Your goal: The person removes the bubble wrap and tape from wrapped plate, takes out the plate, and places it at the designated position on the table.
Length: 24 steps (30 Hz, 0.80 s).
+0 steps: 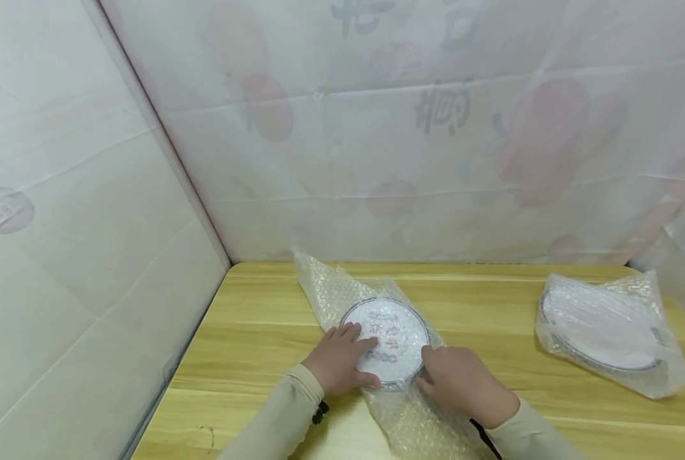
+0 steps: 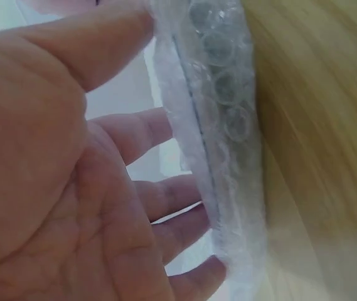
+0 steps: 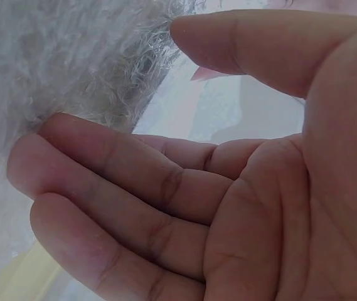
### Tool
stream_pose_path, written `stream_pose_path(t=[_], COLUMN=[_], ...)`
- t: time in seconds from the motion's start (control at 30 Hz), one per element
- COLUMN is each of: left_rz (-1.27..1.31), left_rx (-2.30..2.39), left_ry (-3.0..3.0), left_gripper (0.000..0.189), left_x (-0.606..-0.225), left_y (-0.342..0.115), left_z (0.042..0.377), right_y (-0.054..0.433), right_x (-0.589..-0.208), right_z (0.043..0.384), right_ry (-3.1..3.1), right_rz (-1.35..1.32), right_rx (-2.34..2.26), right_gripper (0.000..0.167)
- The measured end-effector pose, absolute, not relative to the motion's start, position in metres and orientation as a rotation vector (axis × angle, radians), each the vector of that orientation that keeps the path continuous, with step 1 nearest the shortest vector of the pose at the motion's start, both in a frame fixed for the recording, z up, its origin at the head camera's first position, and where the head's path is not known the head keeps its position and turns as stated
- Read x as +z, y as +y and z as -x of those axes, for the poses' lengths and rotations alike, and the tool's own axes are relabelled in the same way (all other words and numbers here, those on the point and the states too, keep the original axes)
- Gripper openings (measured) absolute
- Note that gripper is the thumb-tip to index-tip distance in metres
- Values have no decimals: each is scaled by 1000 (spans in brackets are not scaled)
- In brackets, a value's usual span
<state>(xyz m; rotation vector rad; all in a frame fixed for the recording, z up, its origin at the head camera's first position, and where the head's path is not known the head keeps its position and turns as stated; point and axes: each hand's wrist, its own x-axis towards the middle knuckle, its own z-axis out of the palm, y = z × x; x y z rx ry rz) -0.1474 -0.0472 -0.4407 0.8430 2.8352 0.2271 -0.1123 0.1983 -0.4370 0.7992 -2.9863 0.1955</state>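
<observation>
A round white disc (image 1: 391, 335) with a dark rim and faint printed marks lies flat on a long sheet of bubble wrap (image 1: 342, 294), with clear wrap over its face. My left hand (image 1: 342, 359) rests on its left side, fingers spread over the face and thumb near the front rim. The left wrist view shows those fingertips against the wrapped edge (image 2: 194, 125). At the disc's right rim, my right hand (image 1: 463, 383) touches the wrap. Close up in the right wrist view, its fingers (image 3: 103, 182) reach along crumpled wrap (image 3: 71, 56), thumb held apart from them.
To the right on the wooden table (image 1: 250, 358) lies a second round white disc (image 1: 601, 322) inside a bubble wrap bag (image 1: 667, 367). Pale printed fabric walls (image 1: 377, 160) stand behind the table and at both sides.
</observation>
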Motion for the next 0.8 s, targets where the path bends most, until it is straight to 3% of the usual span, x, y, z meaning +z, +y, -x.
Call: stream_pose_path(t=[0.3,0.8], left_rz=[-865,-833], left_rx=[198,255], left_ry=[2805,2801], left_gripper=[63,62], left_x=[-435,-431], left_y=[-49,-47], left_z=[141,141], right_y=[198,198], right_x=[-437,-437], right_z=[112,112], right_ry=[-2976,-2956], right_rz=[-821,-818], right_rx=[199,181], right_gripper=[36,37])
